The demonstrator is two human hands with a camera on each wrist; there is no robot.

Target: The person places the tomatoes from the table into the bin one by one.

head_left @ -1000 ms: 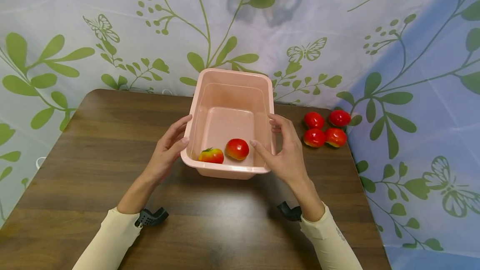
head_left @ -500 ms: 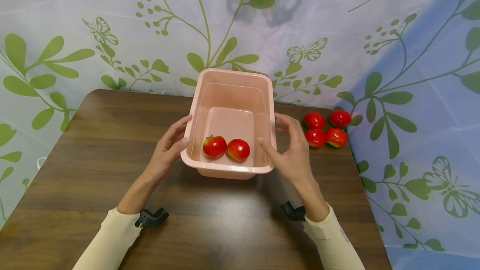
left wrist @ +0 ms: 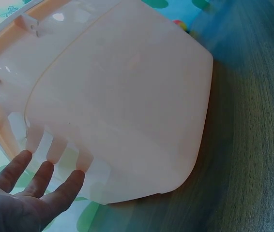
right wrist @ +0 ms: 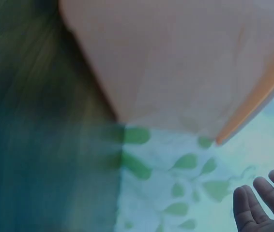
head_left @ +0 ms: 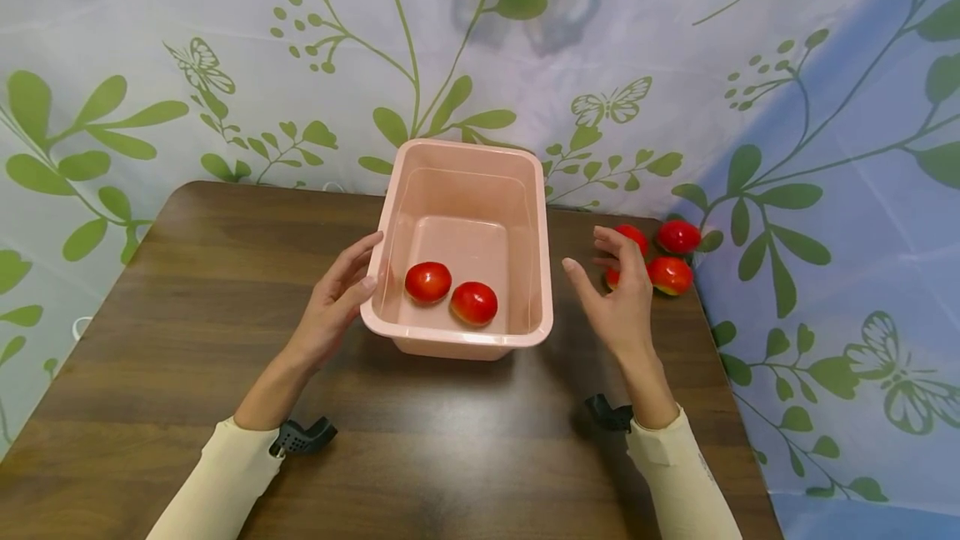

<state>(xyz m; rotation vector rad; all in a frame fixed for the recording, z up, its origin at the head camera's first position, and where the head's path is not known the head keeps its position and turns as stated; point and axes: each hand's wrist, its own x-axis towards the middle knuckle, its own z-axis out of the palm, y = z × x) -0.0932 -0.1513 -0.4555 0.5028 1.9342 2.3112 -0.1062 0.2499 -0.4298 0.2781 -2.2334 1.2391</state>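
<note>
A pink plastic basin (head_left: 457, 340) stands on the table with two red tomatoes, one (head_left: 428, 282) at the left and one (head_left: 474, 303) beside it. My left hand (head_left: 333, 298) is at the basin's left side, thumb at the rim. In the left wrist view the extended fingers (left wrist: 40, 179) come right up to the outer wall. My right hand (head_left: 618, 298) is off the basin to its right, fingers spread and holding nothing. It partly covers a tomato (head_left: 634, 237) and another below it. Two more tomatoes, one behind (head_left: 678, 236) and one in front (head_left: 671, 275), show fully.
The brown wooden table (head_left: 450, 448) ends at the back against a leaf-patterned curtain (head_left: 300, 65). More of that curtain hangs along the right edge, close to the loose tomatoes. A dark wrist strap (head_left: 303, 436) sits at each cuff.
My right hand has left the basin's right rim and moved right toward the loose tomatoes. Inside the basin the left tomato has rolled back and turned over. My left hand stays put.
</note>
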